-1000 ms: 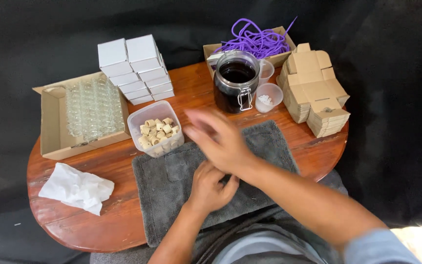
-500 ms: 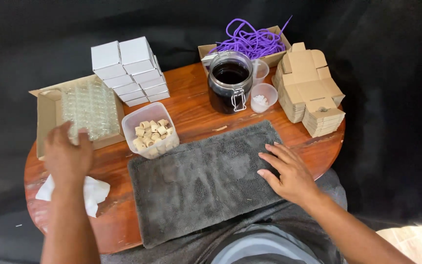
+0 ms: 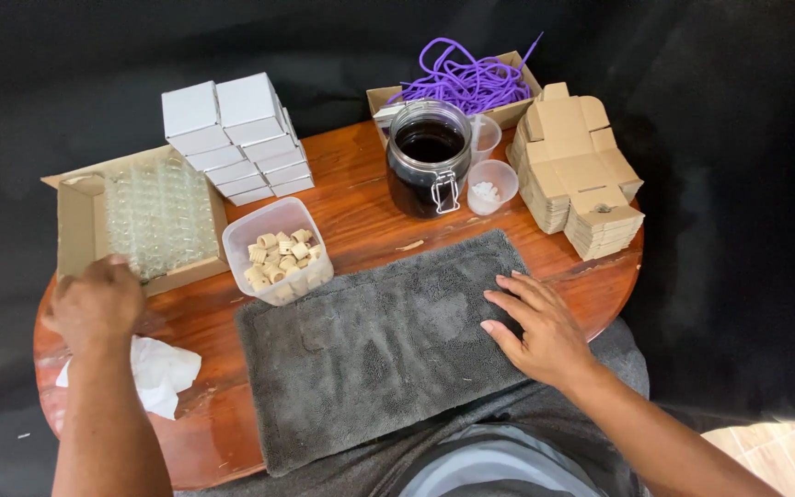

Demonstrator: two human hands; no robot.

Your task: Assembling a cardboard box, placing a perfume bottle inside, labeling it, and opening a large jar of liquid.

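Observation:
My left hand (image 3: 94, 304) hovers with curled fingers at the near edge of an open cardboard box (image 3: 75, 216) filled with several small clear glass vials (image 3: 160, 212); whether it holds a vial is hidden. My right hand (image 3: 535, 322) lies flat, fingers apart, on the right part of a grey towel (image 3: 370, 340) spread over the round wooden table (image 3: 361, 207). A crumpled white tissue (image 3: 163, 373) lies just below my left hand.
A clear tub of corks (image 3: 278, 250) stands beside the towel. Behind are stacked white boxes (image 3: 236, 138), a glass jar of dark liquid (image 3: 428, 158), two small plastic cups (image 3: 492, 184), a box of purple cord (image 3: 462, 78) and stacked flat cardboard blanks (image 3: 577, 170).
Both hands left the towel's middle. My left hand went to the vial box at the left, then drew back toward its near edge. My right hand settled flat on the towel's right side.

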